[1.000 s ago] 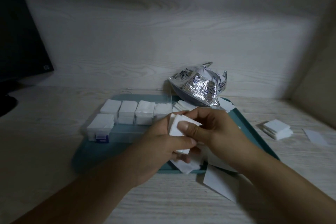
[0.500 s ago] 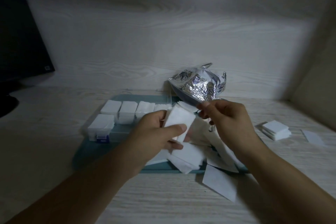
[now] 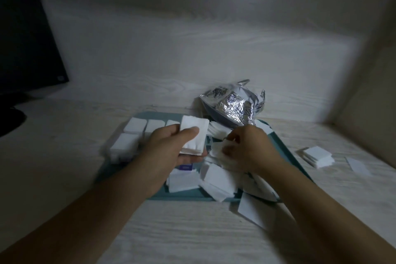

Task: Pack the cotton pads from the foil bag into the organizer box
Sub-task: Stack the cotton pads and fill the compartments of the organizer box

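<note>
My left hand (image 3: pixel 171 148) grips a stack of white square cotton pads (image 3: pixel 194 135), thumb on top, above the teal tray (image 3: pixel 287 150). My right hand (image 3: pixel 246 150) reaches down into the loose pads (image 3: pixel 218 180) heaped on the tray's right half, fingers curled on one of them. The clear organizer box (image 3: pixel 126 148) stands on the tray's left half, its compartments filled with pad stacks and partly hidden by my left hand. The crumpled foil bag (image 3: pixel 233 103) lies at the tray's far edge.
A small stack of pads (image 3: pixel 317 154) and a single pad (image 3: pixel 357 165) lie on the wooden table right of the tray. One white pad (image 3: pixel 255 210) hangs off the tray's near edge. A dark monitor (image 3: pixel 25 38) stands at far left. Walls close the back and right.
My hands came apart. The left hand kept the stack and lifted it slightly leftward. The right hand went toward the foil bag, then dropped onto the loose pads on the tray.
</note>
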